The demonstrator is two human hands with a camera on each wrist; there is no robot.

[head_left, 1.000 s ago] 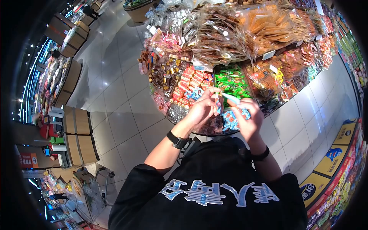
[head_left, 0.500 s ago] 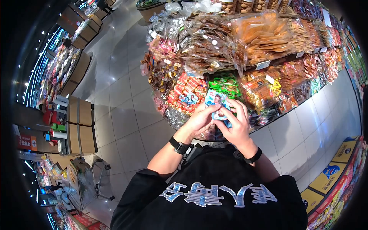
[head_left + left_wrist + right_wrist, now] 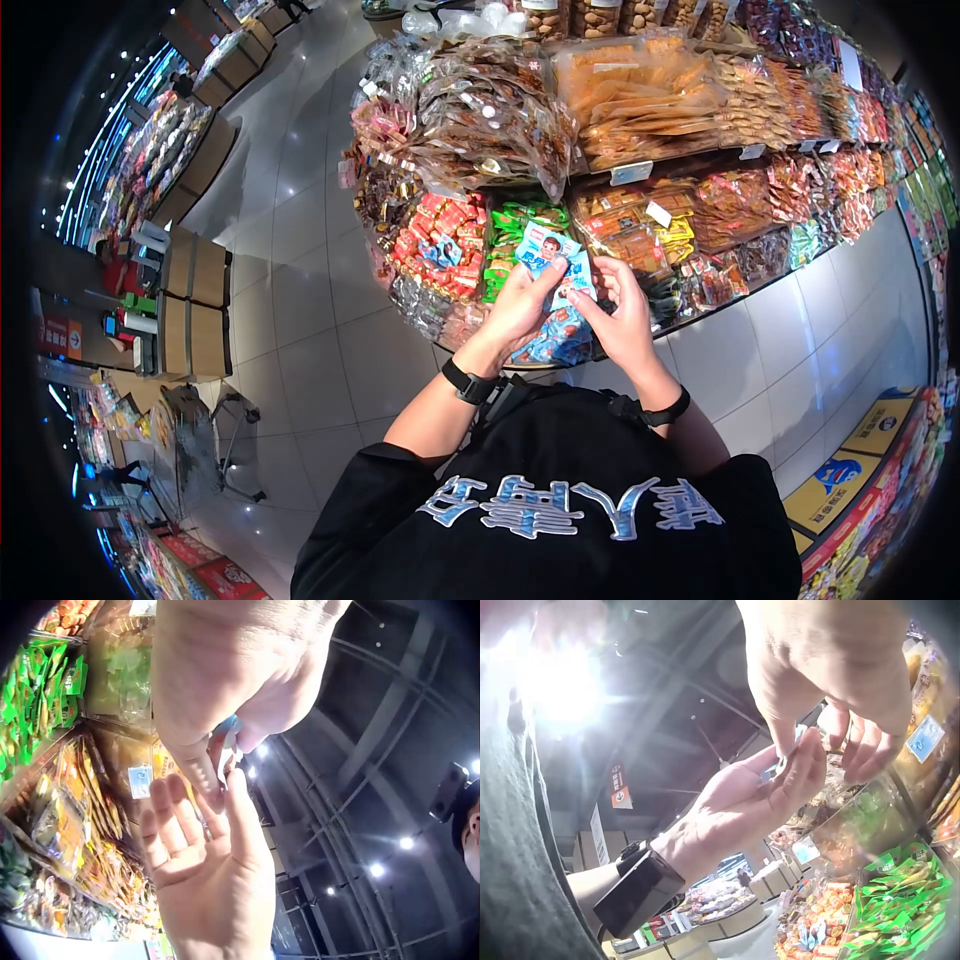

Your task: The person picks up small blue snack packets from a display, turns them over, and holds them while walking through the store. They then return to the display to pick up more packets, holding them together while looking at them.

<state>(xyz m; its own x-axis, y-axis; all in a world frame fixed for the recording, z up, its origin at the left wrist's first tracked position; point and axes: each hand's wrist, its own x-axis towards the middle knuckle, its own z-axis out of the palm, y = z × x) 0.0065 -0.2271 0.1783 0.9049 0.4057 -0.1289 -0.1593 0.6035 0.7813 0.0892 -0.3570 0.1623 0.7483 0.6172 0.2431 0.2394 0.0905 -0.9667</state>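
Observation:
In the head view, my left hand [image 3: 520,305] pinches a blue snack packet [image 3: 545,250] with a printed cartoon figure, its thumb lying on the front. The thumb of my right hand [image 3: 625,315] touches the packet's lower right part, and the other fingers stand apart, loosely bent. In the left wrist view, the packet [image 3: 227,754] shows edge-on below my left hand [image 3: 240,667], with the palm of my right hand [image 3: 217,885] facing it. More blue packets [image 3: 555,335] lie in the bin below both hands.
Green packets [image 3: 505,225] and red-wrapped sweets [image 3: 440,235] fill neighbouring bins. Behind them rise bags of brown snacks [image 3: 490,120] and flat orange packs [image 3: 640,90], with price tags along the ledge. A shopping cart [image 3: 235,445] stands on the floor at left.
The packet, earlier seen nearly edge-on, was turned face up and held in both hands. Since then the right fingers have spread away from it. The display has shifted left in the head view.

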